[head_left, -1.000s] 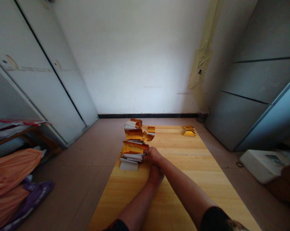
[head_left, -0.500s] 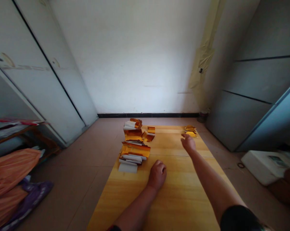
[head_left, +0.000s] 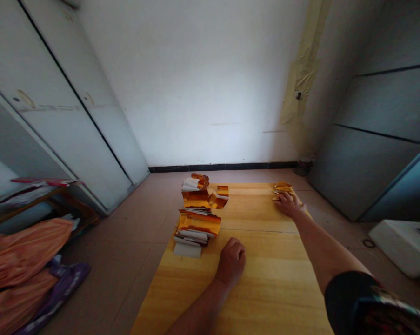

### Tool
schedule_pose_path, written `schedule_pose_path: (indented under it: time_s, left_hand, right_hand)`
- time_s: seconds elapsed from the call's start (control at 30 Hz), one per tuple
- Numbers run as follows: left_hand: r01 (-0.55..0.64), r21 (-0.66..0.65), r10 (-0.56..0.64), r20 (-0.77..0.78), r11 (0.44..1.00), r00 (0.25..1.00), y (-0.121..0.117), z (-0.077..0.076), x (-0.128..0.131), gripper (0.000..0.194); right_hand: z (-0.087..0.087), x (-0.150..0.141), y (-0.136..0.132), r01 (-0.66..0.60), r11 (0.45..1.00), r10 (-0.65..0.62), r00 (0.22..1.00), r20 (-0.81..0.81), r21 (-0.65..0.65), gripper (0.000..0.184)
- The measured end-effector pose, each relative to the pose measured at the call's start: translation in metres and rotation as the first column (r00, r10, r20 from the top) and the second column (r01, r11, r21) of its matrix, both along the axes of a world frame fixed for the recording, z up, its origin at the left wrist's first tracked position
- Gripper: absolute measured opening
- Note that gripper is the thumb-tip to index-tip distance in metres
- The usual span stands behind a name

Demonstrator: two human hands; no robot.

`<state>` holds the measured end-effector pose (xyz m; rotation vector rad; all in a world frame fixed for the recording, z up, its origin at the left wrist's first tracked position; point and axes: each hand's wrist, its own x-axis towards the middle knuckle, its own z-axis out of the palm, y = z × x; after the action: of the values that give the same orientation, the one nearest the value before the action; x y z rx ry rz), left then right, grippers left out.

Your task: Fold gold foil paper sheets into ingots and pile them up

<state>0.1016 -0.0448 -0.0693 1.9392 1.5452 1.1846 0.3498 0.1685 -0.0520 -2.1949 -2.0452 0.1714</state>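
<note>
My left hand (head_left: 231,259) rests on the wooden table (head_left: 265,279) in a loose fist, and nothing shows in it. To its left lie stacks of gold foil paper sheets (head_left: 199,222) with greyish-white backs, some curled. Farther back are a white-and-gold roll of paper (head_left: 195,183) and small bent gold pieces (head_left: 218,201). At the table's far right corner, my right hand (head_left: 289,204) lies over a small pile of folded gold paper (head_left: 283,186). Its fingers look spread and touch the nearest pieces; part of the pile is hidden beneath them.
A white wall (head_left: 210,93) with a black skirting stands behind the table. Grey-white cabinets (head_left: 73,116) are on the left, above orange and purple bags (head_left: 28,260). On the right are a grey fridge-like cabinet (head_left: 380,153) and a white box (head_left: 398,244) on the floor.
My right hand has moved right and onto the pile of folded gold paper, which it now partly covers. My left hand stays in a fist on the table. The view has shifted slightly.
</note>
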Motion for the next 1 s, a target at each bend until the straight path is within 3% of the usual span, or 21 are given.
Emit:
schedule_pose_path:
  time_s: [0.3, 0.47, 0.6, 0.73, 1.0]
  left_hand:
    - [0.016, 0.006, -0.016, -0.066, 1.000, 0.998, 0.000, -0.001, -0.001, 0.021]
    - [0.157, 0.114, -0.130, -0.216, 0.981, 0.968, 0.007, 0.005, 0.004, 0.045]
    - [0.211, 0.035, -0.185, -0.355, 0.977, 0.916, 0.019, 0.009, 0.010, 0.048]
    - [0.188, -0.063, -0.197, -0.449, 0.980, 0.872, 0.024, 0.006, 0.011, 0.043]
    - [0.155, -0.062, -0.165, -0.514, 0.986, 0.842, 0.018, 0.014, 0.015, 0.039]
  right_hand:
    - [-0.007, -0.020, -0.070, -0.174, 0.984, 0.170, 0.979, 0.111, 0.028, 0.046]
    - [-0.011, -0.059, -0.132, -0.239, 0.971, 0.237, 0.966, 0.105, 0.007, 0.049]
    - [-0.011, -0.087, -0.172, -0.346, 0.938, 0.342, 0.933, 0.108, 0.015, 0.047]
    - [-0.007, -0.094, -0.184, -0.406, 0.914, 0.404, 0.907, 0.119, -0.010, 0.048]
    - [-0.003, -0.068, -0.182, -0.443, 0.895, 0.445, 0.887, 0.124, -0.039, 0.053]
